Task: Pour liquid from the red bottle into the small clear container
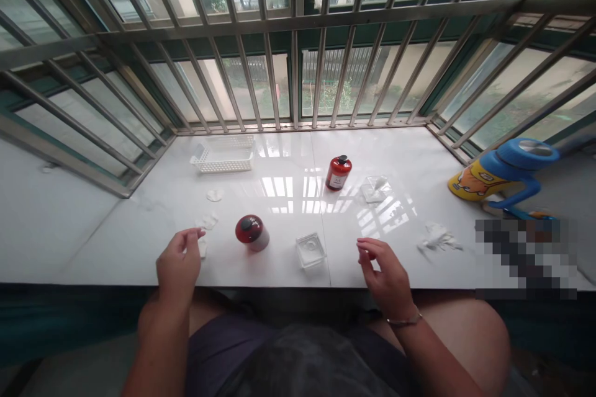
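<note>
My left hand [179, 263] is over the table's near edge at left, with thumb and fingertips drawn together. What it pinches, if anything, is too small to make out. White pads lie beside its fingertips, a crumpled one [210, 221] just beyond. My right hand [385, 273], a bracelet at its wrist, is raised near the edge with fingers curled towards the thumb; nothing I can name shows in it. Between my hands stand a dark red bottle with a black cap [252, 232] and a small clear square dish [310, 251].
A second red bottle [338, 173] stands farther back, next to a clear dish holding something whitish [376, 188]. White crumpled tissue [439, 238] lies at right. A blue and yellow flask [493, 173] and a white perforated basket [224, 155] are near the barred window.
</note>
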`<state>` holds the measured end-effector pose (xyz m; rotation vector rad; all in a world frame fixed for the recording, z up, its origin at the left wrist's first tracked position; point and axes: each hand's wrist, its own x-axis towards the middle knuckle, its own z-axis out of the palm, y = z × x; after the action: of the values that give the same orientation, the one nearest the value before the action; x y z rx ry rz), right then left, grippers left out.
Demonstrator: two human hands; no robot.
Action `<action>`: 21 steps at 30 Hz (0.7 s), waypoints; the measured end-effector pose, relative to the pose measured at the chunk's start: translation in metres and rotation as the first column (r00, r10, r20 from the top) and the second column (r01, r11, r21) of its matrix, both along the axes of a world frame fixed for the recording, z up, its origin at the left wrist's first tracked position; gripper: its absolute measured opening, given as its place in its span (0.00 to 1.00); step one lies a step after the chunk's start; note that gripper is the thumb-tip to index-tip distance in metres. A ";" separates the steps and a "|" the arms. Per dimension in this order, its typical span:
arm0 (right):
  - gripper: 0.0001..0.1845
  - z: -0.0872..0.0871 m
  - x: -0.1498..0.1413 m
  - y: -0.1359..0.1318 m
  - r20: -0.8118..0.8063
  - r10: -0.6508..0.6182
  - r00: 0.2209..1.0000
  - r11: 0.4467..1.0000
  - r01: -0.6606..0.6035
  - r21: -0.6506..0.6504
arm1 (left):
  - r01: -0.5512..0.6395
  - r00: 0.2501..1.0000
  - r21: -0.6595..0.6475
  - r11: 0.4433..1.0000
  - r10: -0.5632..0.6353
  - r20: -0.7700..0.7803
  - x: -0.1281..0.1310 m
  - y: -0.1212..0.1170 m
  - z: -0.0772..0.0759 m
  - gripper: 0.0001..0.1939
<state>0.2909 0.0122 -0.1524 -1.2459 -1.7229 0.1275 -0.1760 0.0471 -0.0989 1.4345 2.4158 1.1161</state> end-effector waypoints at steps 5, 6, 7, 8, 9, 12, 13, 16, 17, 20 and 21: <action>0.08 -0.015 0.048 -0.006 0.130 -0.203 0.970 0.978 0.195 0.073 | 0.125 0.969 -0.213 0.969 -0.165 -0.186 -0.026 0.048 -0.004 0.21; 0.07 -0.018 0.055 -0.007 0.141 -0.232 0.962 0.971 0.221 0.091 | 0.154 0.956 -0.238 0.959 -0.205 -0.209 -0.030 0.062 -0.005 0.21; 0.07 -0.021 0.061 -0.008 0.145 -0.258 0.955 0.964 0.244 0.108 | 0.181 0.945 -0.253 0.950 -0.240 -0.224 -0.034 0.077 -0.006 0.20; 0.07 -0.024 0.065 -0.008 0.145 -0.281 0.949 0.956 0.265 0.124 | 0.208 0.932 -0.267 0.941 -0.274 -0.239 -0.037 0.092 -0.007 0.20; 0.09 -0.027 0.068 -0.009 0.143 -0.300 0.943 0.950 0.282 0.135 | 0.231 0.918 -0.281 0.931 -0.305 -0.254 -0.039 0.106 -0.008 0.20; 0.12 -0.034 0.069 -0.008 0.134 -0.329 0.935 0.938 0.308 0.156 | 0.274 0.878 -0.342 0.899 -0.379 -0.292 -0.044 0.142 -0.012 0.19; 0.13 -0.036 0.069 -0.008 0.129 -0.332 0.935 0.937 0.311 0.158 | 0.283 0.866 -0.367 0.886 -0.400 -0.299 -0.045 0.150 -0.013 0.17; 0.13 -0.041 0.066 -0.004 0.120 -0.333 0.935 0.936 0.313 0.160 | 0.296 0.839 -0.429 0.854 -0.447 -0.312 -0.046 0.167 -0.015 0.14; 0.14 -0.043 0.065 -0.002 0.122 -0.334 0.935 0.936 0.313 0.160 | 0.296 0.833 -0.440 0.848 -0.454 -0.315 -0.045 0.170 -0.016 0.14; 0.14 -0.045 0.064 0.000 0.136 -0.328 0.935 0.939 0.307 0.156 | 0.305 0.827 -0.451 0.839 -0.468 -0.312 -0.036 0.173 -0.016 0.16; 0.14 -0.046 0.064 0.000 0.139 -0.323 0.936 0.941 0.303 0.152 | 0.325 0.821 -0.456 0.829 -0.486 -0.298 -0.030 0.173 -0.016 0.17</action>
<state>0.3552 0.0120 -0.1980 -1.4481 -1.6144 -0.2779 -0.2061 0.2198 -0.1150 2.0515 2.1938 0.2341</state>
